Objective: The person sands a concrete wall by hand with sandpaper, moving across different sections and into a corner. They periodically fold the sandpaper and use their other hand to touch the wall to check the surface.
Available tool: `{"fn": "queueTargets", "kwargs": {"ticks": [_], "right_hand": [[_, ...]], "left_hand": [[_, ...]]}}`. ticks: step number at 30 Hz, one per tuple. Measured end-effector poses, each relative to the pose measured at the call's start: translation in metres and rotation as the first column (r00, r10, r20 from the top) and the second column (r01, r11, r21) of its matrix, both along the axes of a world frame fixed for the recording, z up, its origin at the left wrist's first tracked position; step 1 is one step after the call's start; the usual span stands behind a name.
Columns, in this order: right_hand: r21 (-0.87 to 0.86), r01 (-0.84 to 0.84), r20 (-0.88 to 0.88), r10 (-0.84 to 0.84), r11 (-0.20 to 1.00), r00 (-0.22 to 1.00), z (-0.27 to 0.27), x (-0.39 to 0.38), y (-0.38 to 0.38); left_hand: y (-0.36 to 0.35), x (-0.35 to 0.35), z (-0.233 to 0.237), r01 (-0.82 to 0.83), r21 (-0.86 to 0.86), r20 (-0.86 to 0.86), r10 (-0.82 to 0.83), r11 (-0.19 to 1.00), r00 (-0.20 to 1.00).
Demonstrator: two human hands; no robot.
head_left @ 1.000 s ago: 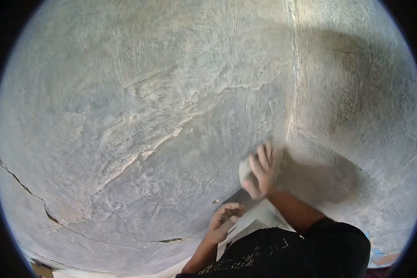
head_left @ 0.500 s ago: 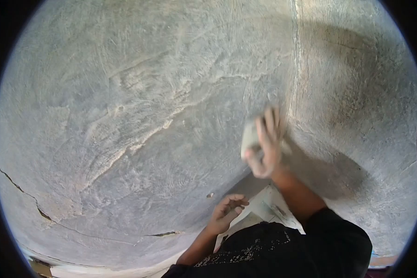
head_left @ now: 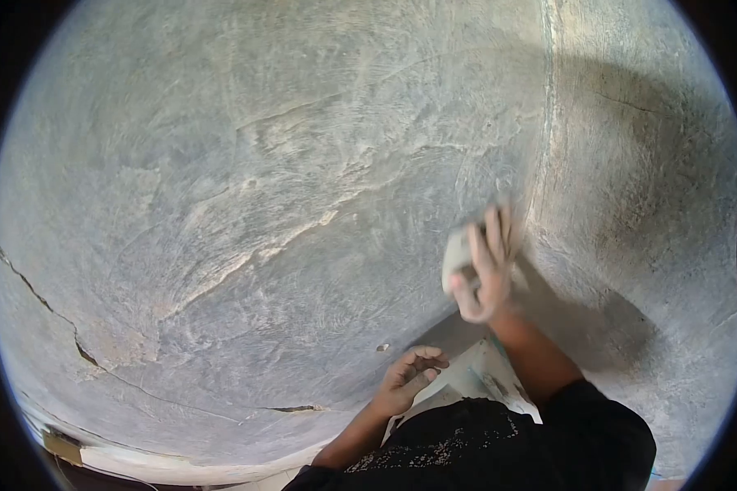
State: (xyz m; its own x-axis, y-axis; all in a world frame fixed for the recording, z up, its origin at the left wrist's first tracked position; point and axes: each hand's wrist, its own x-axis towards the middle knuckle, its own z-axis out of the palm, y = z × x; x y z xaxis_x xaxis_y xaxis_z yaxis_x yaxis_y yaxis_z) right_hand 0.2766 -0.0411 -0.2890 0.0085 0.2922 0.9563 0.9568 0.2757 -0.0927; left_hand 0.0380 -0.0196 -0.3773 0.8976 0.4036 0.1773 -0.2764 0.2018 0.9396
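Note:
A rough grey plastered wall fills most of the view. My right hand is closed around a pale flat block, which looks like a sanding block, and holds it against or very close to the wall. The hand is slightly blurred, and its palm and fingers hide part of the block. Lower down, near my chest, my left hand hangs in front of the wall with loosely curled fingers and thumb apart. Nothing shows in it.
A raised, uneven ridge runs diagonally across the wall. To the right is a vertical pale seam. A dark crack crosses the lower left, and a short gap lies lower down. Brown material shows at the bottom left.
My right hand with the block appears slightly lower and farther right. The wall's marks have also shifted right as the view turned. My left hand is nearly where it was.

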Motion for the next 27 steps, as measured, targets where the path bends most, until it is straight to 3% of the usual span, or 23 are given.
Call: {"fn": "queueTargets", "kwargs": {"ticks": [2, 4, 7, 10, 11, 13, 16, 18, 20, 21, 23, 25, 27], "right_hand": [[0.013, 0.030, -0.046, -0.029, 0.999, 0.999, 0.017, -0.004, 0.001], [0.108, -0.077, -0.043, 0.082, 0.991, 0.996, 0.002, -0.004, 0.010], [-0.223, 0.052, -0.113, -0.079, 0.973, 0.990, -0.148, -0.028, -0.004], [-0.277, -0.006, -0.193, -0.050, 0.961, 0.980, -0.167, -0.034, -0.017], [-0.220, 0.076, -0.092, -0.098, 0.973, 0.991, -0.128, -0.023, -0.014], [-0.141, -0.012, -0.157, -0.010, 0.990, 0.987, -0.050, -0.011, -0.011], [-0.078, -0.007, -0.102, -0.001, 0.997, 0.995, 0.003, -0.007, -0.010], [-0.045, -0.055, -0.115, 0.049, 0.997, 0.992, -0.044, -0.012, -0.007], [-0.255, -0.008, -0.121, -0.023, 0.967, 0.992, -0.134, -0.026, -0.013], [-0.247, -0.013, -0.118, -0.017, 0.969, 0.993, -0.157, -0.032, -0.020], [-0.425, 0.036, -0.189, -0.127, 0.905, 0.974, -0.184, -0.038, -0.028], [-0.330, 0.071, -0.129, -0.120, 0.941, 0.984, -0.112, -0.025, -0.022], [-0.201, -0.026, -0.170, -0.009, 0.979, 0.985, -0.034, -0.016, -0.017]], "left_hand": [[-0.003, 0.006, 0.007, 0.022, -0.020, 0.003, -0.022, 1.000, 1.000], [-0.001, 0.007, 0.013, 0.006, 0.043, 0.006, -0.007, 0.999, 1.000], [-0.001, -0.003, 0.008, -0.030, 0.043, 0.023, 0.029, 0.999, 0.999], [0.001, -0.014, -0.007, -0.066, -0.001, -0.050, 0.066, 0.998, 0.997], [0.000, -0.014, -0.010, -0.063, -0.011, -0.065, 0.062, 0.998, 0.996], [0.001, -0.010, -0.010, -0.077, -0.035, -0.039, 0.076, 0.996, 0.996], [0.000, -0.003, 0.000, -0.069, -0.003, -0.038, 0.069, 0.998, 0.997], [-0.001, -0.002, 0.003, -0.072, 0.025, -0.031, 0.073, 0.997, 0.997], [-0.001, -0.003, 0.003, -0.137, 0.060, -0.020, 0.139, 0.989, 0.990], [-0.001, -0.005, 0.003, -0.143, 0.068, -0.016, 0.144, 0.987, 0.989], [0.000, -0.007, 0.002, -0.138, 0.052, -0.025, 0.139, 0.989, 0.990], [0.006, -0.008, 0.000, -0.128, 0.058, -0.046, 0.131, 0.990, 0.990], [0.000, -0.007, 0.000, -0.129, -0.003, -0.051, 0.128, 0.992, 0.990]]}}
